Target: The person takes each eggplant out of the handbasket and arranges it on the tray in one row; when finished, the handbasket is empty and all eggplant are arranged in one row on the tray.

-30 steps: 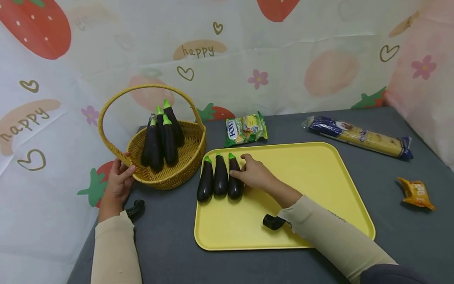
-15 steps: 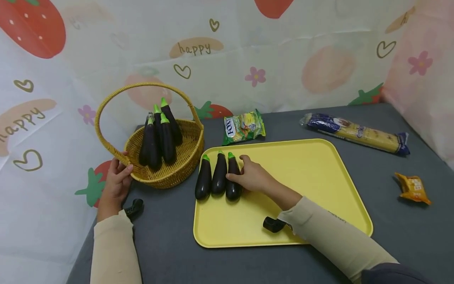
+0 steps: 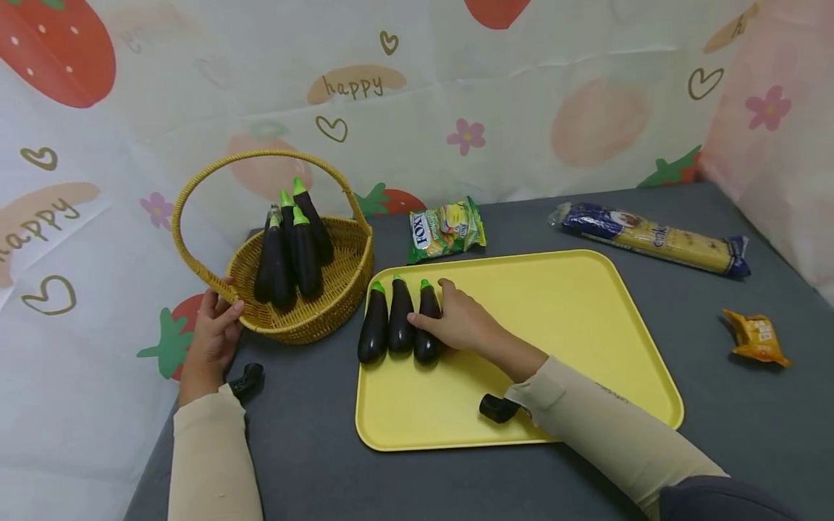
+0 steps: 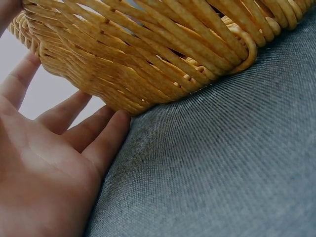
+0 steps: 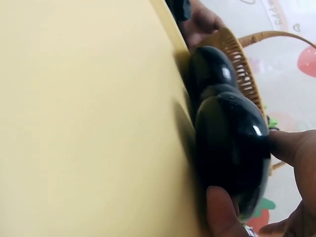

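In the head view my left hand (image 3: 211, 340) holds the left end of a yellow wicker basket (image 3: 329, 322), thumb at the rim by the handle. Its fingertips touch the woven side in the left wrist view. Several dark eggplants (image 3: 280, 268) with green stem ends lean together inside the basket. Three more lie side by side at the left of a yellow tray (image 3: 547, 304): a left eggplant (image 3: 373, 329), a middle eggplant (image 3: 400, 318) and a right eggplant (image 3: 426, 347). My right hand (image 3: 465, 318) grips the right one, its thumb reaching across into the gap beside the middle one.
Behind the tray lies a green FOX snack bag (image 3: 446, 231). A long pack of pasta (image 3: 651, 237) is at the back right, with a small orange packet (image 3: 757, 338) nearer. A printed curtain (image 3: 495, 72) stands behind the grey table (image 3: 313, 449).
My right thumb has slid left over the right eggplant, and a gap at its top has widened. The middle eggplant shifted slightly. My left hand stays on the basket; the head view drifted a little.
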`<state>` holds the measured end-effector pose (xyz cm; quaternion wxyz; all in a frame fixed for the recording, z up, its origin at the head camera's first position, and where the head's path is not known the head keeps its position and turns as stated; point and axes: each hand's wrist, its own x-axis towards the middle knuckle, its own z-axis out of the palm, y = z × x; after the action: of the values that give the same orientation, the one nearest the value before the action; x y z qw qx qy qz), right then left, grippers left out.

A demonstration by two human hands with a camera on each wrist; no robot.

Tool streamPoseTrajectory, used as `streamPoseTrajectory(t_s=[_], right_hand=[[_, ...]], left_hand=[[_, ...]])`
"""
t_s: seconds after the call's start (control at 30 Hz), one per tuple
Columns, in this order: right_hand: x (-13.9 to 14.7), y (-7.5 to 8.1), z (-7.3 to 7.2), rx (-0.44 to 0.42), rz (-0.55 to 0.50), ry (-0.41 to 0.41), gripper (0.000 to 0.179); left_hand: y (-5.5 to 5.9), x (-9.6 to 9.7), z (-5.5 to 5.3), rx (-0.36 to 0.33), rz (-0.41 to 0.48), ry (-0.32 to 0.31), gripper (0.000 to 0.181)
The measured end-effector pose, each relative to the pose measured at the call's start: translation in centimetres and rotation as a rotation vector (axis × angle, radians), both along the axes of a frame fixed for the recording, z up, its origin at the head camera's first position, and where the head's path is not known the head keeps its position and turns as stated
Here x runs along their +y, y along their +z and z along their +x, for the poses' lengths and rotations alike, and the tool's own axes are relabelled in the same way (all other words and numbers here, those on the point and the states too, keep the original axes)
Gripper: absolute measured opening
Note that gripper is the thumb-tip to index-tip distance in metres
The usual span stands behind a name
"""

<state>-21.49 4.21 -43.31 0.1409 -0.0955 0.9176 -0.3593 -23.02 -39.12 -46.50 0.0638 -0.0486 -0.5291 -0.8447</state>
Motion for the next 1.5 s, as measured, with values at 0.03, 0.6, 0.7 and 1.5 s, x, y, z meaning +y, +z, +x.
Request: streamPoseTrajectory(t_s=[0.03,0.6,0.7,1.5], right_hand=[[0.1,0.1,-0.2,0.003,0.004,-0.002,0.100],[-7.2,6.4,-5.9,0.153,-0.121,0.155,0.074],[-10.5,6.6,-6.8,0.166,-0.176,0.156,0.070],[-22.3,4.0,-10.2,0.040,-0.007,-0.148,0.082]], left_hand=[[0.0,0.0,0.0,-0.003,0.001,0.000,0.043],[0.1,0.2,-0.2,-0.001,-0.041,-0.008,0.042],[0.0,0.2,-0.3,0.005,-0.025,-0.015,0.042],[0.1,-0.3,0.2,0.002,-0.031,0.001,0.044]])
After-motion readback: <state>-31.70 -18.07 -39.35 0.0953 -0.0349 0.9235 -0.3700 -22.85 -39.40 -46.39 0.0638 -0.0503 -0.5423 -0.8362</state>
